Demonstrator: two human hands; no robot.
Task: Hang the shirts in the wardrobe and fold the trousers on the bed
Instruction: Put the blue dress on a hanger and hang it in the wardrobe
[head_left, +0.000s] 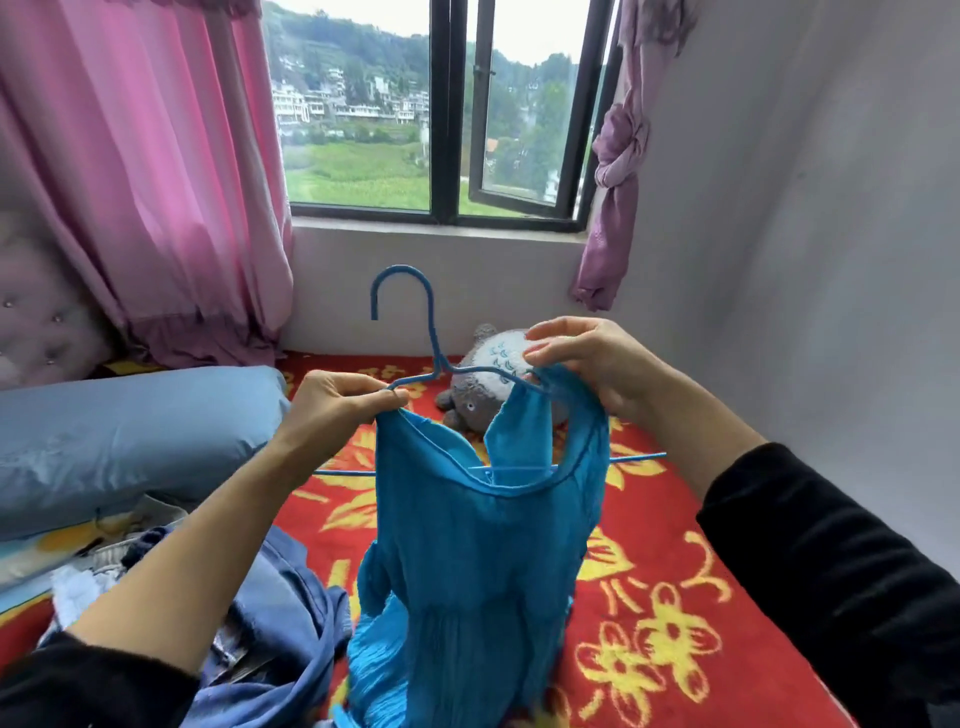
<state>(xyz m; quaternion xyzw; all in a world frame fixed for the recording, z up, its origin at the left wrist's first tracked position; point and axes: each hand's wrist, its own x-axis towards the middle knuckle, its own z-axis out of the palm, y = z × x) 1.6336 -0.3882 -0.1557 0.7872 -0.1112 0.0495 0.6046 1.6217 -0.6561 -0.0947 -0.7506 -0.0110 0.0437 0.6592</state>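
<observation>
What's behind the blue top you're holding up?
A grey plush toy shows above the neckline of the blue top, lying on the red floral blanket. The lower bar of the blue hanger crosses behind the fabric. Part of the toy and the blanket are covered.

1. Left hand (340, 410): held up near centre, bare forearm entering from 8 o'clock, thumb and fingers pinching one strap of the blue shirt (467, 545).
2. Right hand (582, 358): forearm entering from 4 o'clock, fingers curled, pinching the other strap.
</observation>
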